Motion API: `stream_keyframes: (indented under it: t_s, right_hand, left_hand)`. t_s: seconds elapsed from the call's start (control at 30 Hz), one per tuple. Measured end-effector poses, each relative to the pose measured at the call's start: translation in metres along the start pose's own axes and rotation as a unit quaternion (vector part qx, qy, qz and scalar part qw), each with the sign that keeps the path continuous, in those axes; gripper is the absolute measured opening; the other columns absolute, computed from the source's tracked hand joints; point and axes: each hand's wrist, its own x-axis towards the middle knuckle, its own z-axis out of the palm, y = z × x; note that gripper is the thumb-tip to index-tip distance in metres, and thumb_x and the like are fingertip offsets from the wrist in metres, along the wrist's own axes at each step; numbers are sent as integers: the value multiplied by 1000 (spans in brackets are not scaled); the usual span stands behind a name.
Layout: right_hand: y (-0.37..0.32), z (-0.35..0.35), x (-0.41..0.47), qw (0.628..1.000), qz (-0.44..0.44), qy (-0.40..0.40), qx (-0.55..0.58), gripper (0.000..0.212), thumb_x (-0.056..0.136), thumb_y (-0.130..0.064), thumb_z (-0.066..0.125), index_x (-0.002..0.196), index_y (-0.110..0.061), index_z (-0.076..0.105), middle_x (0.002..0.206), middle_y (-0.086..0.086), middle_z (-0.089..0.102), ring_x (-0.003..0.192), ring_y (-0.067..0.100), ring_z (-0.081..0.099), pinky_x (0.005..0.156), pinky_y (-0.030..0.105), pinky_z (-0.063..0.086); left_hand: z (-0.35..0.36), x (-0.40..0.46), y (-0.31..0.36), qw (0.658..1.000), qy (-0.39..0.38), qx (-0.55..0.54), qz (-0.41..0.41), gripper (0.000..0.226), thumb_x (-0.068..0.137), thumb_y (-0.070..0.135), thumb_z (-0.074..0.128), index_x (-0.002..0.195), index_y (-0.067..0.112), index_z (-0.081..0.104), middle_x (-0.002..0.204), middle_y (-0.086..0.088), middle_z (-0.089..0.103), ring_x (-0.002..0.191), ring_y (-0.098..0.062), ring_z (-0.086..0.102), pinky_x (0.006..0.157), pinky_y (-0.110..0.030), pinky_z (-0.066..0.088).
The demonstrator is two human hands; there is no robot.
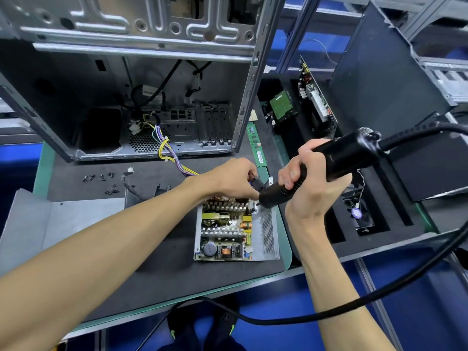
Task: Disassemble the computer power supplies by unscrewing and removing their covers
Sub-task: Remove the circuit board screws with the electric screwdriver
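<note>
Head view, read from nine o'clock across to three: a bent grey metal cover (pixel 50 219) lies loose on the dark mat (pixel 157 264) at the left, apparently already off its unit and set aside to keep the work area free. Just above it, toward ten o'clock, a scatter of small screws (pixel 101 182) sits together on the mat, likely grouped so none roll away. Behind them at twelve o'clock stands an open computer case (pixel 141 97), with a yellow and purple wire bundle (pixel 168 150) trailing out of it toward the centre. At the centre the power supply (pixel 233 234) rests on the mat with its top off, so its circuit board, heat sinks and coils are exposed in the remaining metal tray. The left hand (pixel 228 181) is curled at the unit's far edge, pinching a small dark part there, probably to steady it; what exactly it pinches I cannot tell. The right hand (pixel 306 183) is wrapped tight around the black electric screwdriver (pixel 316 171), tilted so its tip meets the supply's far right corner, which suggests a screw there. Its cable (pixel 329 310) loops toward five o'clock. At two o'clock a black foam tray (pixel 395 224) has slots holding a hard drive (pixel 281 107), a circuit board (pixel 316 97) on edge and a small fan (pixel 357 214).
</note>
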Motion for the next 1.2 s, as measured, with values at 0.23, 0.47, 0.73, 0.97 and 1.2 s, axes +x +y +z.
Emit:
stream_keyframes:
  t_s: [0.23, 0.47, 0.73, 0.97, 1.2]
  right_hand:
    - [-2, 7, -4, 1000, 3, -6, -13, 17, 72, -17, 56, 59, -26, 60, 45, -4, 41, 36, 14, 34, 47, 22, 33]
    - [6, 4, -13, 999, -7, -15, -28, 20, 74, -14, 54, 60, -27, 60, 46, -6, 42, 36, 15, 36, 47, 23, 32]
    - [42, 1, -32, 986, -39, 52, -156, 4, 76, -18, 64, 73, -20, 64, 64, 5, 58, 61, 26, 57, 62, 46, 44]
    - [47, 3, -34, 978, -84, 85, -173, 23, 78, -15, 63, 79, 7, 61, 69, 14, 61, 60, 40, 59, 59, 56, 49]
    - [44, 7, -24, 975, -70, 97, -185, 30, 80, -19, 65, 80, 11, 61, 64, 15, 59, 55, 36, 57, 56, 53, 48]
  left_hand:
    - [13, 5, 5, 998, -60, 18, 2, 30, 77, 19, 82, 101, 16, 65, 83, 5, 62, 74, -15, 57, 64, -26, 46]
    - [11, 14, 0, 997, -63, -20, -28, 6, 80, 13, 72, 84, 9, 69, 51, 9, 54, 47, -9, 47, 43, -20, 35]
    - [8, 22, 0, 994, -66, 82, 2, 34, 81, 28, 68, 98, -1, 64, 58, -6, 47, 51, -22, 38, 49, -30, 37]
    - [11, 25, -2, 996, -59, 65, -28, 23, 82, 24, 68, 73, 4, 60, 60, -7, 54, 55, -25, 51, 48, -31, 43]
    - [6, 25, -2, 996, -57, 43, -50, 38, 74, 18, 73, 51, 13, 44, 49, -2, 38, 50, -21, 34, 48, -28, 28]
